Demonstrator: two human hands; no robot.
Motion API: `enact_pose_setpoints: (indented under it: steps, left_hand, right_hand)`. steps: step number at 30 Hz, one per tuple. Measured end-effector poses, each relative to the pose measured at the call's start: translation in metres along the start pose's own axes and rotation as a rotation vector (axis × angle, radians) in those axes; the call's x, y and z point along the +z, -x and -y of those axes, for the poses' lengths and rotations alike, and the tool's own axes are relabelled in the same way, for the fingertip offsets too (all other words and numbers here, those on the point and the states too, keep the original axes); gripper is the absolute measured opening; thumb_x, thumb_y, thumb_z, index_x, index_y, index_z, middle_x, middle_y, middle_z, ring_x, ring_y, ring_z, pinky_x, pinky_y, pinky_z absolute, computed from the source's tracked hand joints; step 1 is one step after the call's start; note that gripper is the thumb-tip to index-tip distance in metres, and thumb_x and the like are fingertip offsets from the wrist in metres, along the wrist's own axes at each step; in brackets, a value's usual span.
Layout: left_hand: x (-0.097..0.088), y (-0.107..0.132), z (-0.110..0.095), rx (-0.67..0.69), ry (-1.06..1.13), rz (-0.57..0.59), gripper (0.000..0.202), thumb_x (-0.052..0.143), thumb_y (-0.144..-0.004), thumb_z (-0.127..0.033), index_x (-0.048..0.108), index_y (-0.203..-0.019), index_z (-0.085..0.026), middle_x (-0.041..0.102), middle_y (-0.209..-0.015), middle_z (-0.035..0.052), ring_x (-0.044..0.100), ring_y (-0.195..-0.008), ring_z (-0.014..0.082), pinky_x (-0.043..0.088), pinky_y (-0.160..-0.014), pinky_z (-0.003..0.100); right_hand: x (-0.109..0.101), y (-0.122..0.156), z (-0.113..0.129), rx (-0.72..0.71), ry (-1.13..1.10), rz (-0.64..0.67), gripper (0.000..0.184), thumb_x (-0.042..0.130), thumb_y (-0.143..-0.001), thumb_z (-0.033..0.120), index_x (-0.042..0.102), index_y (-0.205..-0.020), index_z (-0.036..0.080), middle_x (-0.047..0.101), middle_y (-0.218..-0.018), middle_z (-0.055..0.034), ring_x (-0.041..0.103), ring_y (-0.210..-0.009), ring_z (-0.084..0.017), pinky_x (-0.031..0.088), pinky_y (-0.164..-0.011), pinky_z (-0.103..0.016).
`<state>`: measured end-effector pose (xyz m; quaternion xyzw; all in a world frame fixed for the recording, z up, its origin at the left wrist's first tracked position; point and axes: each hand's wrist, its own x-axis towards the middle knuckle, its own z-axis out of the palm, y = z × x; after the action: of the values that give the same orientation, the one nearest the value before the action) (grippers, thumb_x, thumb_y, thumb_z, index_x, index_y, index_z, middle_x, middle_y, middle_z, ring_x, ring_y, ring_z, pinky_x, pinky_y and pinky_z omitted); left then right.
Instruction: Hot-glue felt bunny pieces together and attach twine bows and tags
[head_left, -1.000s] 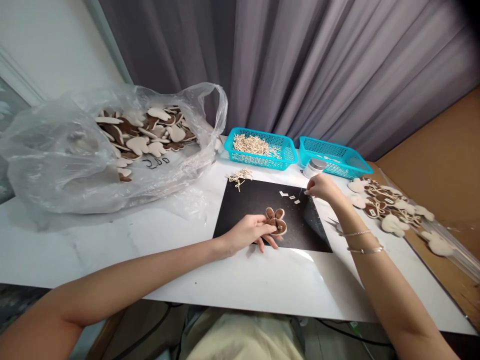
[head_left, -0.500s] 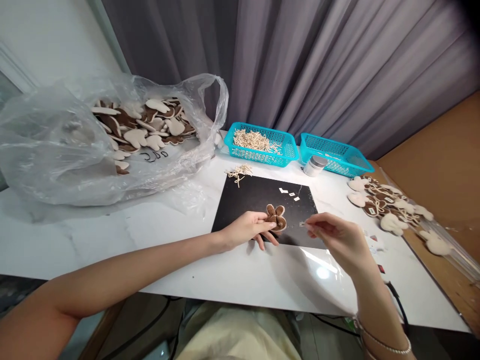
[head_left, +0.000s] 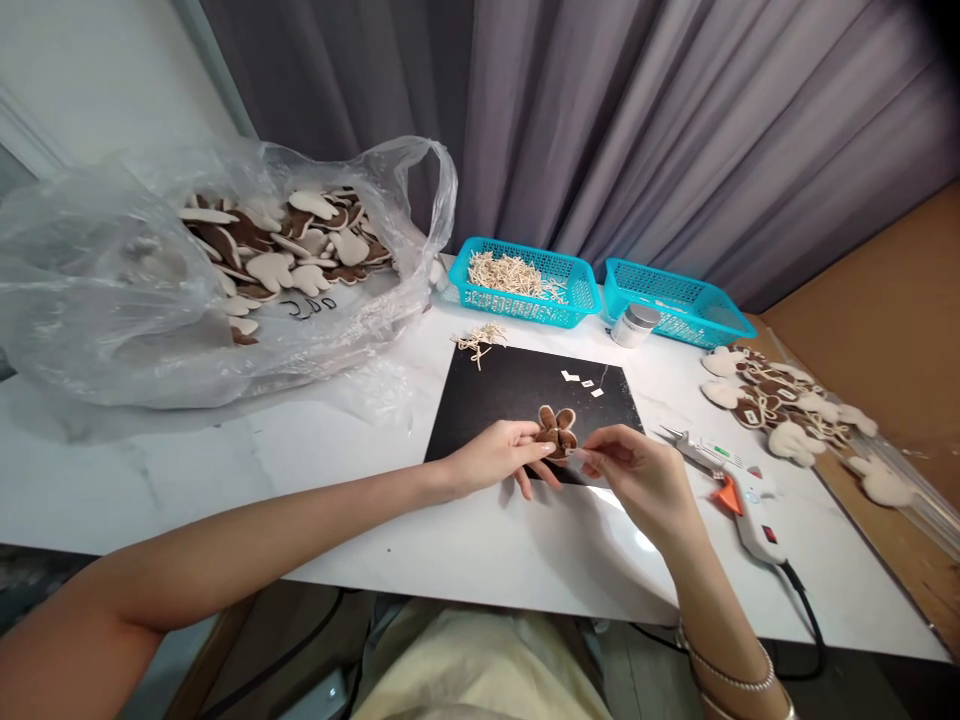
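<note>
My left hand [head_left: 499, 456] pinches a small brown rabbit-shaped felt piece [head_left: 557, 429] at the near edge of a black mat [head_left: 495, 400]. My right hand [head_left: 637, 477] is right beside it, fingers pinched on a tiny white label touching the piece's lower right side. Three more white labels [head_left: 583, 381] lie on the mat's far part. A white glue gun [head_left: 731, 482] with an orange trigger lies on the white table [head_left: 225, 480] to the right of my right hand.
A clear plastic bag [head_left: 150, 290] full of brown and cream rabbit pieces sits at the left. Two teal baskets [head_left: 525, 300] stand at the back, one holding cream string loops; a small jar [head_left: 634, 324] is beside them. Finished pieces [head_left: 780, 410] lie at right.
My right hand picked a label from the far side of the mat and brought it back to the rabbit piece. The glue gun has come into view on the right.
</note>
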<state>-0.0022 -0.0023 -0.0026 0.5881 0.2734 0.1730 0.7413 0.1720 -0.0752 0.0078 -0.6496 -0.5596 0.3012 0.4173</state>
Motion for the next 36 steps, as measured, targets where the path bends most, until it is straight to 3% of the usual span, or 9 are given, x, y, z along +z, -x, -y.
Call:
enact_pose_setpoints:
  steps: [4,9,15,36]
  left_hand:
    - [0.0,0.0,0.001,0.009,-0.008,0.004,0.037,0.054,-0.085,-0.034,0.057,-0.113,-0.01,0.061,-0.116,0.0185,0.068,-0.08,0.0195,0.047,-0.046,0.018]
    - [0.0,0.0,0.0,0.02,-0.02,-0.002,0.033,0.053,-0.086,-0.031,0.058,-0.11,-0.01,0.063,-0.111,0.0179,0.068,-0.081,0.02,0.047,-0.046,0.018]
    - [0.0,0.0,0.0,0.028,-0.039,0.0,0.032,0.053,-0.087,-0.033,0.059,-0.108,-0.01,0.065,-0.105,0.0172,0.068,-0.081,0.0198,0.047,-0.046,0.017]
    - [-0.001,-0.001,0.002,0.029,-0.048,0.006,0.034,0.053,-0.086,-0.032,0.058,-0.11,-0.008,0.06,-0.117,0.0193,0.068,-0.08,0.0195,0.047,-0.046,0.018]
  right_hand:
    - [0.001,-0.001,0.0,-0.006,0.007,-0.013,0.013,0.062,-0.074,0.031,0.059,-0.069,0.019,0.061,-0.063,-0.0015,0.057,-0.057,-0.014,0.045,-0.056,-0.028]
    - [0.0,-0.004,0.001,-0.165,0.153,-0.05,0.011,0.062,-0.073,0.027,0.061,-0.065,0.019,0.055,-0.081,-0.0036,0.054,-0.07,-0.015,0.043,-0.059,-0.028]
    - [0.0,-0.007,-0.001,-0.139,0.164,-0.041,0.01,0.063,-0.073,0.027,0.062,-0.066,0.019,0.052,-0.082,-0.0032,0.051,-0.07,-0.015,0.04,-0.057,-0.028]
    - [0.002,-0.01,-0.008,-0.118,0.173,-0.121,0.021,0.07,-0.069,0.035,0.057,-0.069,0.019,0.053,-0.079,-0.0018,0.049,-0.066,-0.014,0.039,-0.057,-0.028]
